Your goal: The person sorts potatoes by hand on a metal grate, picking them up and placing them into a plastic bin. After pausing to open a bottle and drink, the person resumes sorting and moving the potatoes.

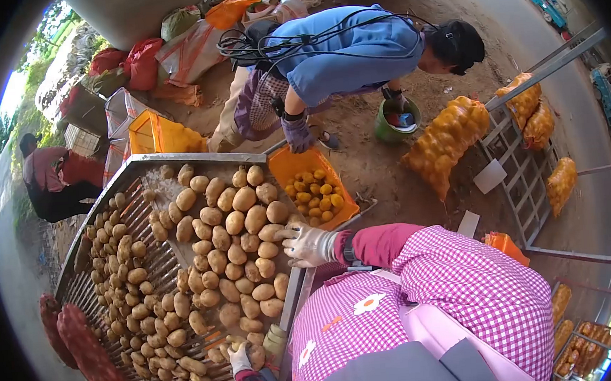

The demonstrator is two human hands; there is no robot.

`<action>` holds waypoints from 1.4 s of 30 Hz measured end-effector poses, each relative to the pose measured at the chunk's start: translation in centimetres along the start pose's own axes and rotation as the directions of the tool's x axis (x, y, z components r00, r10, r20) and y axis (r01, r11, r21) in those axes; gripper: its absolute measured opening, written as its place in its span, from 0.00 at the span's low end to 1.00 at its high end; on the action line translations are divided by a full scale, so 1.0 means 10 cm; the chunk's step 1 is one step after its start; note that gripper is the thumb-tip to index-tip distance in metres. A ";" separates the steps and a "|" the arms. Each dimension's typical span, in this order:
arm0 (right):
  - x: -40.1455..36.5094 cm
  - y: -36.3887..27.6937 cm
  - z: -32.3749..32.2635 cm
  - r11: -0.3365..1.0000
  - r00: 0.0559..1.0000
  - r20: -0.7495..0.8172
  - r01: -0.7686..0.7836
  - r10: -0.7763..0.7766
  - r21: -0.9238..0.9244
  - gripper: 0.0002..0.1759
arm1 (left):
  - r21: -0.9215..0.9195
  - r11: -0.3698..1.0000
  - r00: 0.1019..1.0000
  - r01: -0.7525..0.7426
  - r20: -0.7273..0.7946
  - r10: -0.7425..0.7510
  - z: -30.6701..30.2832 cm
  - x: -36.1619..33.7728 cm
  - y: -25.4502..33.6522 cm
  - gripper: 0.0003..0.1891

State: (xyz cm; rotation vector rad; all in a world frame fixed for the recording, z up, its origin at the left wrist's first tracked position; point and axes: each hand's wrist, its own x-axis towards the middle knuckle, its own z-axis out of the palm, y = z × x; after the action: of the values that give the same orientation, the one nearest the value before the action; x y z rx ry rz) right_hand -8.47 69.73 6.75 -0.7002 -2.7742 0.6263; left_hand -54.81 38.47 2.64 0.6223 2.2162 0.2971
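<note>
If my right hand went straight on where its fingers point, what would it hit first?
The potatoes at the near edge of the pile on the sorting table. The right hand looks almost on them already, though depth is unclear.

Single head-worn view, facing down, close above sorting table (197, 158)

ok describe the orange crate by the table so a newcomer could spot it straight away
Find the long metal sorting table heaped with brown potatoes. At its corner, just past the gloved right hand and beside the stooping person in the blue shirt, sits an orange crate. Unlike the mesh sacks nearby, it is open-topped and holds small yellow potatoes.
</note>
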 end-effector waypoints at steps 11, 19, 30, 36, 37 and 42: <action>-0.08 0.04 0.04 0.998 0.995 -0.081 0.056 -0.057 -0.017 0.23 | -0.066 0.991 0.987 0.114 -0.108 -0.120 0.07 -0.22 0.22 0.37; -0.08 0.03 0.12 0.997 0.963 -0.259 0.057 -0.070 -0.061 0.21 | -0.191 0.972 0.983 0.138 -0.095 -0.158 0.15 0.15 -0.40 0.37; -0.03 0.05 0.16 0.990 0.988 -0.076 0.134 -0.138 -0.054 0.17 | -0.214 0.968 0.983 0.132 -0.099 -0.156 0.13 -0.02 -0.16 0.39; -0.05 0.03 0.11 0.991 0.986 -0.106 0.124 -0.130 -0.054 0.17 | -0.160 0.983 0.989 0.086 -0.107 -0.104 0.12 0.04 -0.28 0.39; -0.05 0.03 0.11 0.991 0.986 -0.109 0.122 -0.127 -0.054 0.17 | -0.188 0.979 0.989 0.083 -0.106 -0.105 0.13 0.06 -0.32 0.38; -0.06 0.03 0.14 0.992 0.987 -0.110 0.110 -0.116 -0.063 0.17 | -0.271 0.955 0.985 0.120 -0.084 -0.148 0.16 0.07 -0.35 0.37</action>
State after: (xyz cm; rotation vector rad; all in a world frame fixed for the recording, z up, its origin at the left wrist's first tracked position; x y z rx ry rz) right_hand -8.25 69.16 5.36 -0.5662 -2.7128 0.4714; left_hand -55.17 35.88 -0.21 0.3146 2.2532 0.5559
